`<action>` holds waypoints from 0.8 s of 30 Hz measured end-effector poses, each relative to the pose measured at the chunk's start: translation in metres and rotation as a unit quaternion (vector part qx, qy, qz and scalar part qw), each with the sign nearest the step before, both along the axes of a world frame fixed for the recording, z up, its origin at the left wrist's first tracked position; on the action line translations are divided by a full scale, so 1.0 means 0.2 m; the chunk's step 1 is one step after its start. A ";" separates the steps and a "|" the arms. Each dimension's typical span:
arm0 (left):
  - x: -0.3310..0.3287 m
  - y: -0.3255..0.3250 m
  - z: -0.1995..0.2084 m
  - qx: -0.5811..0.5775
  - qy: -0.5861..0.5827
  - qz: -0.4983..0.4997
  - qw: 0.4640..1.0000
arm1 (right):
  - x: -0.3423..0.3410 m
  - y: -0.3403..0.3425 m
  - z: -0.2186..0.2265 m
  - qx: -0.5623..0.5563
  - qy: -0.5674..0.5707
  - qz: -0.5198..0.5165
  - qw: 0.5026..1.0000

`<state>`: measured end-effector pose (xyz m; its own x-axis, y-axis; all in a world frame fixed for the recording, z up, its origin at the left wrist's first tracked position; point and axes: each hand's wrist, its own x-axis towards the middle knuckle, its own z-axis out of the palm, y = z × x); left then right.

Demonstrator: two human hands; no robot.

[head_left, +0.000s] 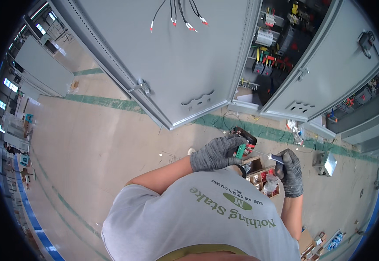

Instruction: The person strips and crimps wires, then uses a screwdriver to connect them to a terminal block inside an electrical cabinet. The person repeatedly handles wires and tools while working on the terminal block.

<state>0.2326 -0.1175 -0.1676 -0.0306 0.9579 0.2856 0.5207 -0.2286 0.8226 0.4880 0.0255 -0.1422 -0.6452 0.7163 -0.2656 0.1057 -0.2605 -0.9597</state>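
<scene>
My left hand [215,154], in a grey knit glove, is closed around a small green terminal block [240,152] in front of my body. My right hand [291,172], gloved alike, grips a screwdriver [276,158] with a dark and pale handle. Its thin shaft points left, and the tip lies close to the block; whether it sits in a screw is too small to tell. Below my hands stands a parts box [253,177] with compartments of small red pieces and a clear plastic bag [271,184]. A dark open case [245,135] lies just beyond the left hand.
An open grey cabinet door [167,56] stands ahead, with black wires [180,15] with red ends hanging before it. Right of it is a cabinet with wired breakers [263,65] and another door [324,65]. Wire scraps and a metal box [325,164] lie on the floor.
</scene>
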 end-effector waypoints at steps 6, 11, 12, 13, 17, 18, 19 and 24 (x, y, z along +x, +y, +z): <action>-0.03 -0.04 0.07 -0.058 -0.120 -0.025 0.991 | 0.01 -0.03 0.03 0.211 0.058 -0.004 0.976; 0.00 -0.06 0.02 0.026 -0.025 0.010 0.999 | -0.01 -0.06 0.19 0.108 -0.005 0.009 0.994; 0.00 -0.07 0.02 0.001 -0.040 0.010 0.999 | -0.01 -0.06 0.20 0.088 -0.010 0.013 0.996; 0.00 -0.07 0.03 -0.023 -0.057 0.008 0.998 | -0.01 -0.06 0.21 0.069 -0.016 0.016 0.997; -0.01 -0.10 0.08 -0.077 -0.214 -0.021 0.974 | 0.03 -0.02 0.09 0.345 0.055 0.063 0.935; -0.01 -0.10 0.08 -0.084 -0.206 -0.032 0.974 | 0.03 -0.02 0.10 0.387 0.061 0.054 0.919; -0.01 -0.10 0.08 -0.090 -0.198 -0.044 0.975 | 0.01 -0.01 0.11 0.429 0.069 0.045 0.899; 0.08 -0.11 0.07 -0.038 -0.128 0.016 0.991 | -0.06 0.01 0.13 0.212 0.035 -0.063 0.975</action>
